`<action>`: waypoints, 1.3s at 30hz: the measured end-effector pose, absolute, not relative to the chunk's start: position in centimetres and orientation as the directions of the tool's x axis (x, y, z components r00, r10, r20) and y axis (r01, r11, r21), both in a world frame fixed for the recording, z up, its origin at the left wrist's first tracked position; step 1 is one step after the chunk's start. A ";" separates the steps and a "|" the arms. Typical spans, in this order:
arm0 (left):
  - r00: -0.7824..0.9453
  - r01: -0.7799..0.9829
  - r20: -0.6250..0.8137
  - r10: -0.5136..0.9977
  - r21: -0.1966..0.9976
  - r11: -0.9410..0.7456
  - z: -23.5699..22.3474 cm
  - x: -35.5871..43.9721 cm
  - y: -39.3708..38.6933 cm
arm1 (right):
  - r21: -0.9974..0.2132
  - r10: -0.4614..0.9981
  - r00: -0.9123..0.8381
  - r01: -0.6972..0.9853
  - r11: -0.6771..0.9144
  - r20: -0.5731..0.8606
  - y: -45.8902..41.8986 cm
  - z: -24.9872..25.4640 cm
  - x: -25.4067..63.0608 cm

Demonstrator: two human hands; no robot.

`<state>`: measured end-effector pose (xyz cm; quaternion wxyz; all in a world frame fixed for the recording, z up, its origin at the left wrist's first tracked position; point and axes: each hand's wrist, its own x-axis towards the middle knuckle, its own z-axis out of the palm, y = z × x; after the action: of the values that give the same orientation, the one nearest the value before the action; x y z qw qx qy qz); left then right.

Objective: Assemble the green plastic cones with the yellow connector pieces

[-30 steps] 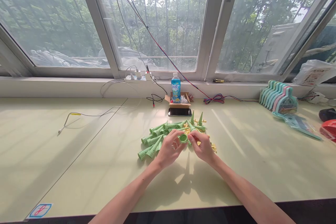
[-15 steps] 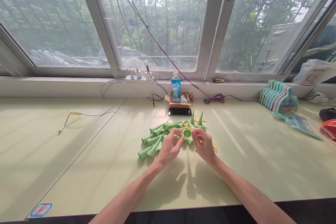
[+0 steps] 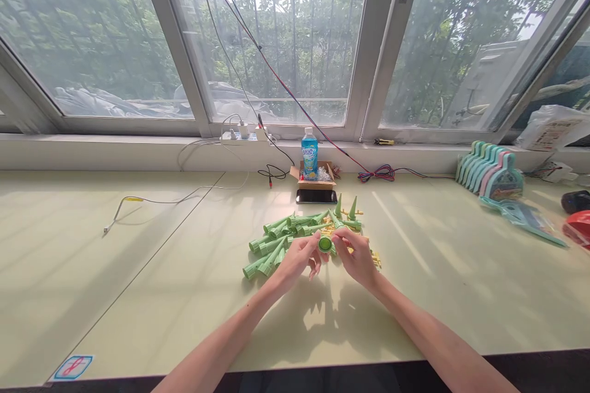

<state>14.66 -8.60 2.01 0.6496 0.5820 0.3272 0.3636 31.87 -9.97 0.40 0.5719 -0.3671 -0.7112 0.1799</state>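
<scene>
Both my hands meet over the pale green table [image 3: 138, 270], pinching one green plastic cone piece [image 3: 325, 244] whose round open end faces me. My left hand [image 3: 297, 261] grips it from the left with thumb and fingers. My right hand [image 3: 357, 258] grips it from the right. Just behind lies a pile of like green cone pieces [image 3: 281, 236], two of them standing upright [image 3: 353, 207]. Small yellow plastic parts [image 3: 374, 256] lie scattered by my right hand.
A black phone [image 3: 316, 196], a small cardboard box [image 3: 313, 183] and a blue-labelled bottle [image 3: 308, 162] stand behind the pile. Cables [image 3: 184, 198] run across the table and sill. Pastel plastic pieces [image 3: 488, 169] are stacked at the far right, with a red object [image 3: 578, 227] at the edge.
The hands lifted the green piece a little half a second ago and have lowered it again, drawing closer together round it. The pile has not moved.
</scene>
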 end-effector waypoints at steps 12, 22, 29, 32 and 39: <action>0.509 0.079 0.116 0.853 0.980 -0.180 2.7 14.2 -9.0 | -0.693 0.749 -0.075 0.329 0.642 0.659 -9.9 0.7 32.1; 0.450 0.190 0.411 0.792 0.823 -0.535 2.4 14.3 -9.3 | -0.777 0.826 -0.050 0.311 0.547 0.562 -9.8 0.5 32.1; 0.429 0.286 0.466 0.774 0.742 -0.606 1.5 14.3 -9.1 | -0.776 0.829 -0.021 0.339 0.532 0.559 -9.8 0.5 32.0; 0.402 0.286 0.441 0.803 0.772 -0.567 1.8 14.6 -9.3 | -0.779 0.826 -0.002 0.332 0.532 0.564 -9.8 0.3 31.9; 0.297 0.149 0.201 0.934 0.956 -0.253 2.4 15.1 -9.3 | -0.777 0.805 0.059 0.309 0.548 0.591 -9.9 0.4 31.9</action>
<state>15.10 -9.27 2.39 0.4555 0.6640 0.4076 0.4308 31.91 -9.92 0.41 0.5896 -0.4264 -0.6529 0.2103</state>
